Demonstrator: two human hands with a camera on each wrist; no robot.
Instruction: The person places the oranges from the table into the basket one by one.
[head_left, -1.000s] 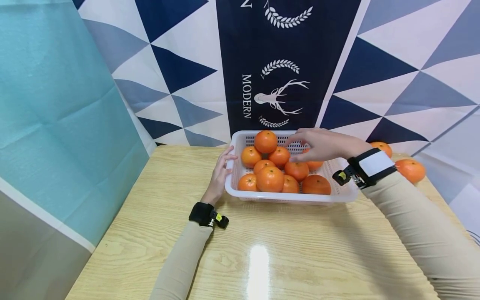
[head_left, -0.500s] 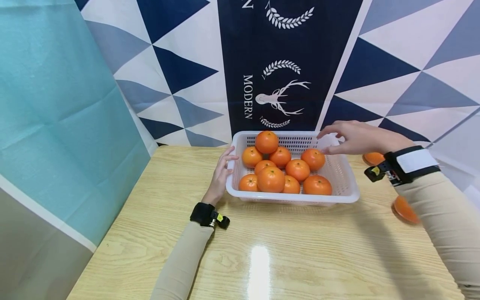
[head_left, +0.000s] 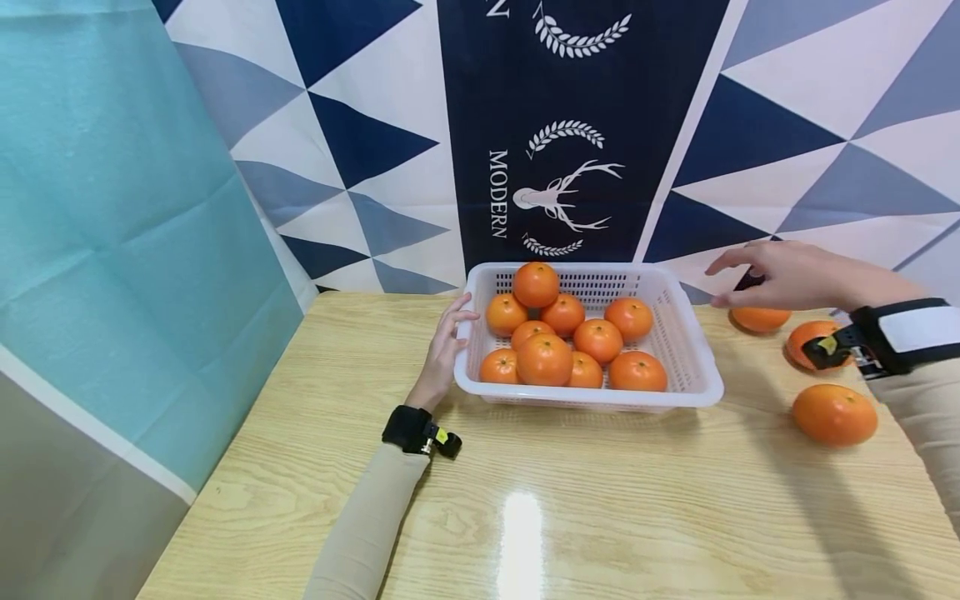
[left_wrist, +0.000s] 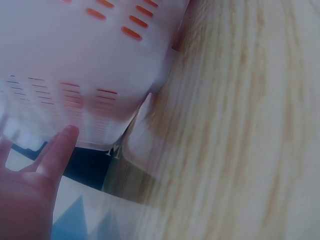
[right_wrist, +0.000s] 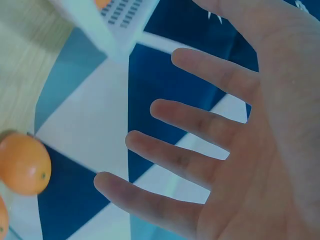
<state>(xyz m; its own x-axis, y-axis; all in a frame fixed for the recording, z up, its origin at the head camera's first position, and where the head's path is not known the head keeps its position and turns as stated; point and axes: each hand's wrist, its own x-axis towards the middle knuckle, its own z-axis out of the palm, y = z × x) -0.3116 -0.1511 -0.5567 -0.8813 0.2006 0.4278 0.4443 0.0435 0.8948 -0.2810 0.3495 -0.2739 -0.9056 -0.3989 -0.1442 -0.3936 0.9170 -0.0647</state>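
A white perforated plastic basket on the table holds several mandarin oranges, some stacked on others. My left hand rests on the basket's left rim; in the left wrist view its fingers look straight and touch the outer wall. To the right of the basket, my right hand hovers with nothing in it, fingers spread in the right wrist view. Below and beside that hand, three more oranges lie on the table: a back one, a middle one partly hidden by the wrist camera, and a front one.
The wooden table extends in front of the basket. Behind it hangs a patterned cloth in navy, grey and white, close to the basket's back. A teal cloth borders the left side.
My right hand has moved right, from over the oranges in the basket to past its right rim. More of the oranges on the right now show. The left hand has stayed at the rim.
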